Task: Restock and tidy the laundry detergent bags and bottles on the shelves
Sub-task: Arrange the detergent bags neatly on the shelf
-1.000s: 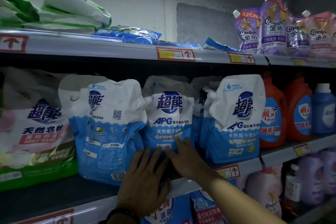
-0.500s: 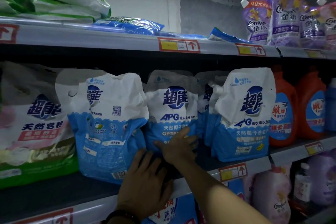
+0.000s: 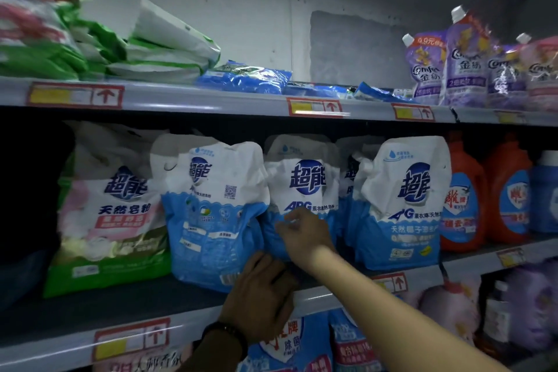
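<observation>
The right hand (image 3: 305, 235) is raised, fingers curled; the left hand (image 3: 259, 296) is laid flat at the shelf (image 3: 193, 319) edge.

Right, my left hand (image 3: 259, 296) is looking broad across the knuckles, and I'm wearing a dark wristband (image 3: 225, 334) snug round that wrist, a narrow strap with a slightly thicker block on top. Below the band the arm is sinking into shadow, so I'm not making out whether cloth is covering it. My right hand (image 3: 305, 235) is looking slimmer, and its forearm (image 3: 392, 320) is running bare, long and smooth, all the way to the frame's lower edge.
</observation>
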Tool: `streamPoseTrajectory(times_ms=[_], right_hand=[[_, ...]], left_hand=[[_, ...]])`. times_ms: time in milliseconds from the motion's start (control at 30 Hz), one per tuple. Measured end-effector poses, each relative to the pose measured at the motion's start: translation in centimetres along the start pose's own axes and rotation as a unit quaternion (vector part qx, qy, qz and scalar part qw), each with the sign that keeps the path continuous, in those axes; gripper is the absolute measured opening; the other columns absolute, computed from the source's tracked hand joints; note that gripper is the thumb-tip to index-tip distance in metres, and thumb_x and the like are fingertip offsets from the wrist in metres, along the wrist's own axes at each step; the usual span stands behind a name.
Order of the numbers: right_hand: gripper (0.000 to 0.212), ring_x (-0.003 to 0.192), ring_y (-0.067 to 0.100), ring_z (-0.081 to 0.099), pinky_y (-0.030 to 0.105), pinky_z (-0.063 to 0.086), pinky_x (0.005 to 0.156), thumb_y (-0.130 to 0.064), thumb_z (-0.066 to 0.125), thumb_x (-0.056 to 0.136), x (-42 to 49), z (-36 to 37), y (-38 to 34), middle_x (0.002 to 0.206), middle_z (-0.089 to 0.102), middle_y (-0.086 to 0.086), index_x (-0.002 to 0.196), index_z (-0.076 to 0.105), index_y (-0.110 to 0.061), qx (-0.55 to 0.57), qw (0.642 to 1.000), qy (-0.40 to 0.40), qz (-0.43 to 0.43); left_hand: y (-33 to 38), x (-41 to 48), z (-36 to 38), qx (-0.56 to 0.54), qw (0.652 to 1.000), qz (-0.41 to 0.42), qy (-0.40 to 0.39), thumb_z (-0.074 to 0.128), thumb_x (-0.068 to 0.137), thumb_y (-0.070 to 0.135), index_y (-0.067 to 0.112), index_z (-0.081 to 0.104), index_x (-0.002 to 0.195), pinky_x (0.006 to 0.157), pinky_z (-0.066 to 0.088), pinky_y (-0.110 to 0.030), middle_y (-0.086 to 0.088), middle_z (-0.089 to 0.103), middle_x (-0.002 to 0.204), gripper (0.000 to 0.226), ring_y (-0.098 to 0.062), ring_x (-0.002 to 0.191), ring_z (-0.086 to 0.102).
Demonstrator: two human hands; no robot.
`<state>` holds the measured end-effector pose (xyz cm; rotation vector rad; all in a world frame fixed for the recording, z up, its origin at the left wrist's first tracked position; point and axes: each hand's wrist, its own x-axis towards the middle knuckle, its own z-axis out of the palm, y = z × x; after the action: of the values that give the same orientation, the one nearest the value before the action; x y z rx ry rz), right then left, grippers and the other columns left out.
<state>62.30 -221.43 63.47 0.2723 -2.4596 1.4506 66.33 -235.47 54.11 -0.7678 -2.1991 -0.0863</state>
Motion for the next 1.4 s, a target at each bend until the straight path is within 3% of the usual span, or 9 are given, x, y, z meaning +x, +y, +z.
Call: streamPoseTrajectory(times_ms=[167, 267, 467, 600, 767, 933, 1100, 1300, 1400], right_hand=[[0.048, 0.106, 0.018, 0.065, 0.030, 0.049, 0.089, -0.049, 0.076, 0.092, 0.3, 0.3, -4.0, 0.122, 0.071, -0.003, 0.128, 0.067, -0.019, 0.055, 0.998, -0.019, -0.025], [0.033, 0.091, 0.016, 0.074, 0.042, 0.062, 0.083, -0.051, 0.083, 0.083, 0.6, 1.8, -5.0, 0.096, 0.080, -0.009, 0.096, 0.079, -0.020, 0.082, 0.996, -0.014, -0.044], [0.043, 0.081, 0.032, 0.069, 0.044, 0.056, 0.069, -0.044, 0.078, 0.089, 0.3, 3.2, -6.0, 0.093, 0.072, 0.019, 0.093, 0.067, -0.003, 0.082, 0.992, 0.018, -0.097], [0.019, 0.078, 0.021, 0.069, 0.039, 0.053, 0.068, -0.037, 0.072, 0.097, -2.9, 2.1, -8.4, 0.080, 0.072, 0.001, 0.093, 0.069, -0.019, 0.030, 0.981, 0.017, -0.189], [0.039, 0.061, 0.024, 0.050, 0.048, 0.045, 0.058, -0.039, 0.070, 0.098, -7.0, 1.6, -11.9, 0.061, 0.051, -0.001, 0.074, 0.049, -0.016, -0.076, 0.944, 0.061, -0.316], [0.053, 0.051, 0.020, 0.044, 0.036, 0.032, 0.055, -0.035, 0.072, 0.096, -9.7, -0.8, -17.2, 0.049, 0.040, -0.005, 0.063, 0.033, -0.023, -0.091, 0.912, 0.125, -0.381], [0.050, 0.052, 0.026, 0.047, 0.035, 0.040, 0.056, -0.037, 0.073, 0.096, -12.6, -2.5, -18.7, 0.051, 0.039, -0.009, 0.066, 0.036, -0.022, -0.175, 0.878, 0.125, -0.428], [0.046, 0.057, 0.024, 0.063, 0.044, 0.056, 0.063, -0.042, 0.070, 0.097, -14.9, -4.5, -18.6, 0.054, 0.056, -0.002, 0.065, 0.053, -0.014, -0.116, 0.900, 0.106, -0.407], [0.039, 0.059, 0.006, 0.072, 0.039, 0.060, 0.066, -0.040, 0.064, 0.101, -15.8, -5.9, -19.4, 0.062, 0.073, -0.003, 0.071, 0.070, -0.015, -0.055, 0.913, 0.031, -0.402]], left_hand=[[1.4, -0.9, -3.5, 0.012, 0.989, -0.132, 0.065, 0.066, 0.083, 0.037, 0.027, 0.062, 0.117, 0.093, 0.042, -0.041, 0.001, 0.054, 0.119, 0.036, -0.023, 0.112, 0.053], [1.6, -1.4, -5.2, 0.025, 0.965, -0.248, 0.081, 0.068, 0.075, 0.042, 0.030, 0.055, 0.126, 0.098, 0.043, -0.046, -0.001, 0.048, 0.134, 0.054, -0.027, 0.125, 0.047], [2.7, -0.9, -6.3, -0.051, 0.877, -0.464, 0.113, 0.083, 0.074, 0.048, 0.025, 0.033, 0.151, 0.108, 0.045, -0.055, -0.009, 0.029, 0.155, 0.095, -0.037, 0.141, 0.034], [4.2, 0.7, -7.2, -0.173, 0.812, -0.531, 0.165, 0.088, 0.075, 0.045, 0.021, 0.018, 0.162, 0.119, 0.036, -0.057, -0.015, 0.019, 0.165, 0.115, -0.039, 0.150, 0.022], [6.4, 2.0, -8.4, -0.266, 0.745, -0.569, 0.226, 0.091, 0.073, 0.031, 0.027, -0.006, 0.166, 0.129, 0.008, -0.053, -0.007, -0.003, 0.174, 0.134, -0.033, 0.160, -0.001], [7.8, 3.0, -13.0, -0.277, 0.698, -0.564, 0.343, 0.089, 0.074, 0.021, 0.048, 0.016, 0.159, 0.123, 0.031, -0.061, 0.004, 0.018, 0.172, 0.115, -0.029, 0.159, 0.020], [10.3, 3.9, -16.6, -0.419, 0.584, -0.639, 0.274, 0.086, 0.075, 0.016, 0.063, 0.015, 0.144, 0.100, 0.054, -0.060, -0.007, 0.019, 0.159, 0.110, -0.041, 0.138, 0.040], [11.4, 0.6, -17.4, -0.427, 0.632, -0.585, 0.276, 0.094, 0.062, 0.028, 0.057, 0.035, 0.144, 0.095, 0.061, -0.053, 0.003, 0.055, 0.137, 0.105, -0.029, 0.113, 0.067], [11.4, -1.0, -17.9, -0.474, 0.604, -0.565, 0.302, 0.091, 0.056, 0.022, 0.051, 0.056, 0.129, 0.093, 0.063, -0.048, 0.012, 0.073, 0.113, 0.086, -0.018, 0.097, 0.074]])
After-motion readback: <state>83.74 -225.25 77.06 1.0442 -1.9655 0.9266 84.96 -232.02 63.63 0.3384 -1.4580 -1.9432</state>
